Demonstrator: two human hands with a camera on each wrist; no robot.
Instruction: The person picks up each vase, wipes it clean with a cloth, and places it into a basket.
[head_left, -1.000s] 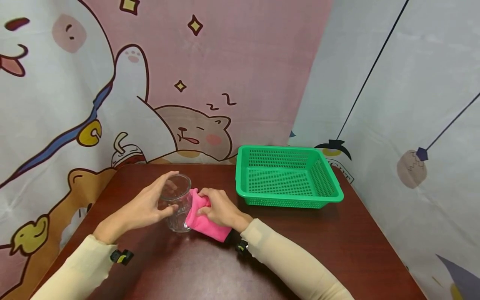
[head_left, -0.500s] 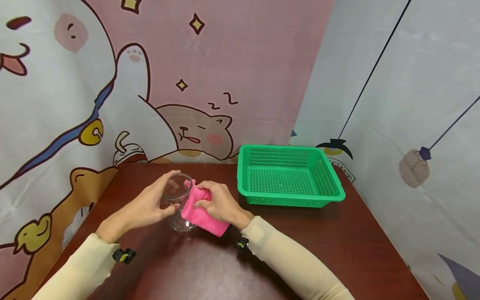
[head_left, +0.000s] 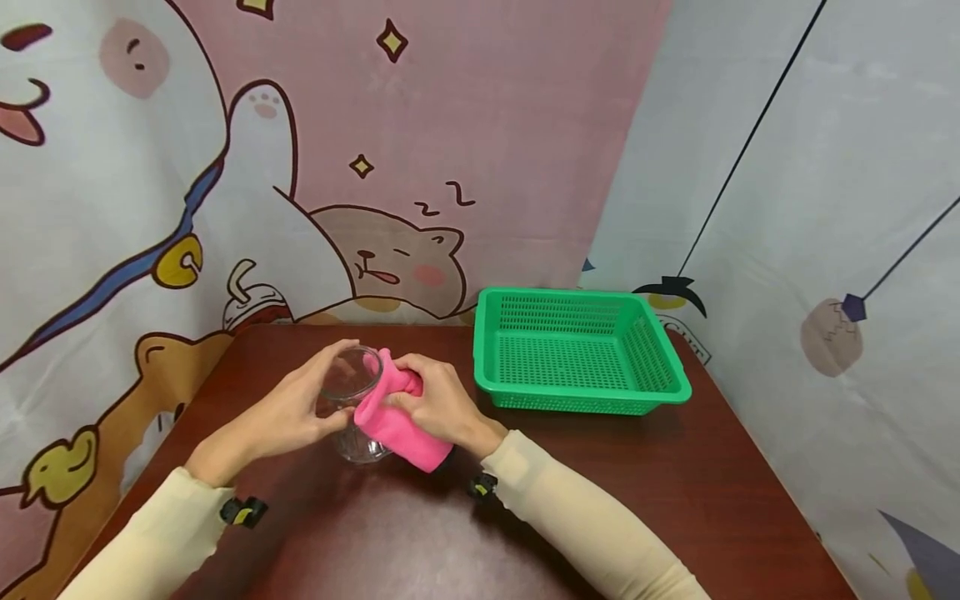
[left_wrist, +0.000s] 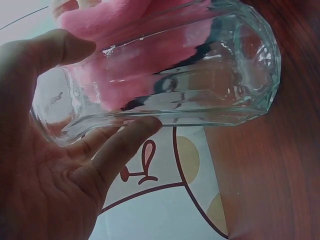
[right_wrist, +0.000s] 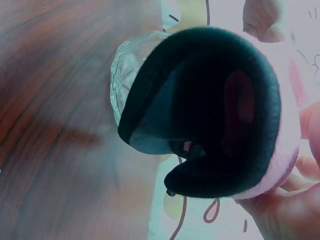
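A clear glass jar [head_left: 362,448] with faceted sides stands slightly tilted on the table, its round mouth towards the camera. My left hand [head_left: 288,414] grips it near the rim, thumb on one side and fingers on the other. My right hand [head_left: 441,404] holds a bunched pink cloth [head_left: 405,433] against the jar's right side, up at the rim. In the right wrist view the cloth [right_wrist: 280,175] curls into an open tube with a dark lining. Pink and dark edging show through the glass jar [left_wrist: 200,85] in the left wrist view. Some right fingers are hidden by the cloth.
Behind and right of the hands, a green plastic basket [head_left: 558,392] with slotted walls sits on the brown wooden table [head_left: 600,492]. A cartoon-printed curtain [head_left: 480,150] hangs along the table's far and side edges.
My right hand and the pink cloth have shifted up and left along the jar, the cloth's top reaching the rim. My left hand keeps its grip, with the jar nearly still.
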